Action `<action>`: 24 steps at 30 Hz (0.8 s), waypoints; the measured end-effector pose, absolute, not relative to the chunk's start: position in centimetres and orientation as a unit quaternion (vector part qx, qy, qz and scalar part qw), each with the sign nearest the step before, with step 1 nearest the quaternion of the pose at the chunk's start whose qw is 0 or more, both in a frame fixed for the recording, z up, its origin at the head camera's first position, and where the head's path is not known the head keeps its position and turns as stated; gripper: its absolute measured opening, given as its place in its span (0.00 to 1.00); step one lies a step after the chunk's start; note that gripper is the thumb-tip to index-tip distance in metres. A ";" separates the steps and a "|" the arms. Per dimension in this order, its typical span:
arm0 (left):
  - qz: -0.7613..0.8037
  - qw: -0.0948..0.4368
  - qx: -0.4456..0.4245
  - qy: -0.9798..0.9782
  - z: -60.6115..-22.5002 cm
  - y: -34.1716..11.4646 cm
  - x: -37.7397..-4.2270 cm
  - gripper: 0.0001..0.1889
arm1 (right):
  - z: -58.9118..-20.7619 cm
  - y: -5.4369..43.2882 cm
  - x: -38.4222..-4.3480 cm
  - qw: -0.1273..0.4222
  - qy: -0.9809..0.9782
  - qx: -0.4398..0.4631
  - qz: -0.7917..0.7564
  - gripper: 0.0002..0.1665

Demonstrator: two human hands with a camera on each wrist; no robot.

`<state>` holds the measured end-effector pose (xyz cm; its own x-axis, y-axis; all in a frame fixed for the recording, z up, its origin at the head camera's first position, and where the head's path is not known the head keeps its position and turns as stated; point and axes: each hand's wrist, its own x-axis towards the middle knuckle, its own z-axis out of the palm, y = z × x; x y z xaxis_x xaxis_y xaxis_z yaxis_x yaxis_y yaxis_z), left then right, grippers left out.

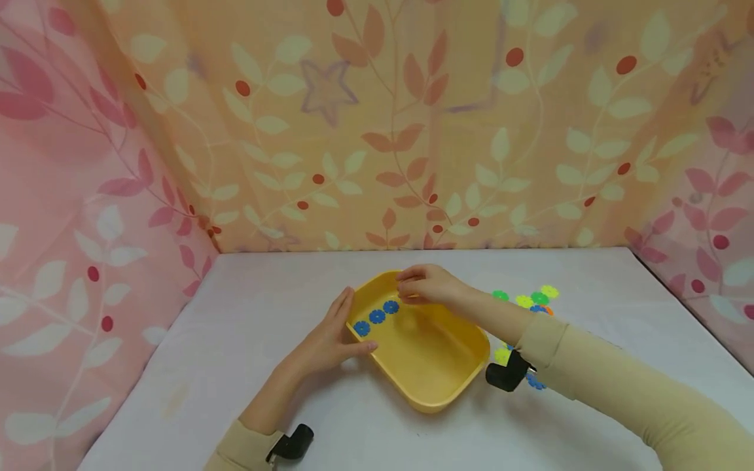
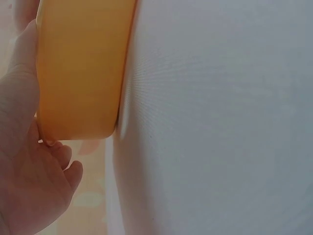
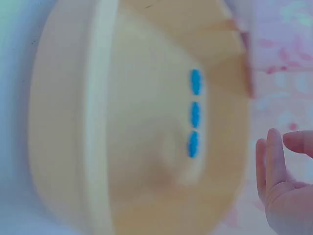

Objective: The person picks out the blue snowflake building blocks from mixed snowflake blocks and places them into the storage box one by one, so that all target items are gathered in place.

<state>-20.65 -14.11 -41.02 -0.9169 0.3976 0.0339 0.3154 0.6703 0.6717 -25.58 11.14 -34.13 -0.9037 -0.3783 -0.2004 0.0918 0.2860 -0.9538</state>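
A yellow plastic basin (image 1: 432, 356) stands in the middle of the table. Three blue flower-shaped discs (image 1: 377, 316) lie in a row on its floor along the far-left wall; the right wrist view shows the same blue discs (image 3: 195, 115) spaced slightly apart. My left hand (image 1: 326, 337) grips the basin's left corner, thumb over the rim and fingers around the outside; in the left wrist view the basin's outer wall (image 2: 85, 73) fills the grip. Above the far rim hovers my right hand (image 1: 432, 286), its fingers (image 3: 275, 156) loosely bent, thumb apart, with nothing visible between them.
To the right of the basin lie several loose flower discs, among them a yellow disc (image 1: 550, 291), a green disc (image 1: 538, 298) and a blue disc (image 1: 536, 381), partly hidden by my right forearm. A patterned curtain (image 1: 389, 131) borders the white table (image 1: 247, 307).
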 end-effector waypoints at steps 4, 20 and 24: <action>0.352 0.055 0.195 0.914 -40.9 -14.4 -20.7 0.61 | -32.1 14.5 -24.3 0.192 0.767 -0.112 -0.601 0.27; 0.361 0.053 0.201 0.909 -41.1 -14.3 -20.8 0.62 | -37.9 29.7 -18.1 0.137 0.864 -0.052 -0.483 0.29; 0.363 0.054 0.205 0.907 -41.2 -14.0 -20.8 0.62 | -39.6 30.5 -17.7 0.119 0.876 -0.053 -0.465 0.28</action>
<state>-20.80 -14.04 -41.24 -0.9099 0.4115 0.0515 0.3337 0.6528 0.6800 -17.72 30.48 -39.64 -0.9660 -0.2042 -0.1589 0.0171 0.5625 -0.8266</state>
